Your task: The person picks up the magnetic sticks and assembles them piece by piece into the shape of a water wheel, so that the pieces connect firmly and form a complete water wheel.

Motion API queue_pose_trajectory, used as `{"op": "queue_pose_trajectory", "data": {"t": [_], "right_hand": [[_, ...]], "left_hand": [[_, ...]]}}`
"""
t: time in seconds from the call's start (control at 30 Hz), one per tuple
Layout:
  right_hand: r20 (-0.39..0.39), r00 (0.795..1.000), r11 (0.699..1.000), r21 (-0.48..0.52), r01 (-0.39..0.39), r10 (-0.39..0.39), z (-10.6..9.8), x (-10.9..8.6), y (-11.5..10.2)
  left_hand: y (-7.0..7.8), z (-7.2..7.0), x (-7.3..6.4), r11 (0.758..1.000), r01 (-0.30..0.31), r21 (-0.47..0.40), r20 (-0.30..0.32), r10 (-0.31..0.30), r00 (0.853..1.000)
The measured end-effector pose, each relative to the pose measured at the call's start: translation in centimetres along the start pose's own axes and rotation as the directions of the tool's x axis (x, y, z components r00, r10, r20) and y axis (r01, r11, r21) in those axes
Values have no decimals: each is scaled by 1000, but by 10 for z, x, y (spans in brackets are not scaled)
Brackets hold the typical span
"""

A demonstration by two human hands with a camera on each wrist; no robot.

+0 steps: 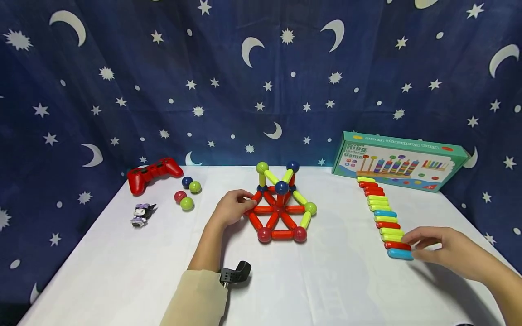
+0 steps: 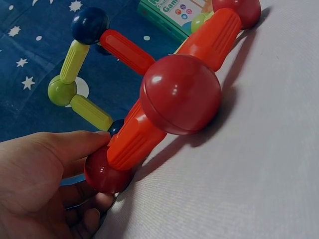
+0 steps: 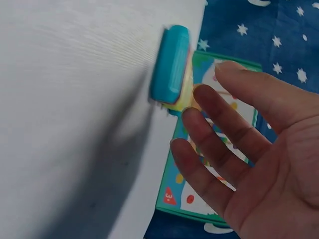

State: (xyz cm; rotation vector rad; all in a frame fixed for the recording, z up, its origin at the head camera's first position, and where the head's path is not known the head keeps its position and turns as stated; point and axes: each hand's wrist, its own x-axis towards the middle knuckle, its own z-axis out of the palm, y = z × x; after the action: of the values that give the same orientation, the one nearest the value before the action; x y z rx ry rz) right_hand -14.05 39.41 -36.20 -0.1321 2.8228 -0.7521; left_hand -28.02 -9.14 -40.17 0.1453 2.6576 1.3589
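My left hand (image 1: pixel 233 207) grips the left corner of a structure of magnetic rods and balls (image 1: pixel 278 209). In the left wrist view, the thumb lies over the red ball (image 2: pixel 107 172) at that corner and fingers curl under it. The structure has a flat base of mostly red rods, with green rods and blue balls rising at its back. At the right, my right hand (image 1: pixel 450 249) hovers beside the near end of a row of red, green and blue rods. Its fingers are spread and slightly bent, holding nothing, close to the nearest blue rod (image 1: pixel 400 254).
A green game box (image 1: pixel 401 160) stands at the back right, behind the rod row. Toward the left lie a red game controller (image 1: pixel 155 174), a small figurine (image 1: pixel 142 214) and several loose balls (image 1: pixel 187 203). A starry curtain (image 1: pixel 228 90) hangs behind the white table (image 1: pixel 318 280).
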Motion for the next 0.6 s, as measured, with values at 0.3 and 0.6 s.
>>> {"op": "queue_pose_trajectory", "data": {"t": [0.3,0.6], "right_hand": [[40,999,997,-72,-2,5,11,4,-6],[97,994,997,-72,-33,40,25,7,-15]], "left_hand": [[-1,0,-1,1000,-16,6,-9,16,1000],[-3,0,-1,999,-51,-8,-10,51,999]]}}
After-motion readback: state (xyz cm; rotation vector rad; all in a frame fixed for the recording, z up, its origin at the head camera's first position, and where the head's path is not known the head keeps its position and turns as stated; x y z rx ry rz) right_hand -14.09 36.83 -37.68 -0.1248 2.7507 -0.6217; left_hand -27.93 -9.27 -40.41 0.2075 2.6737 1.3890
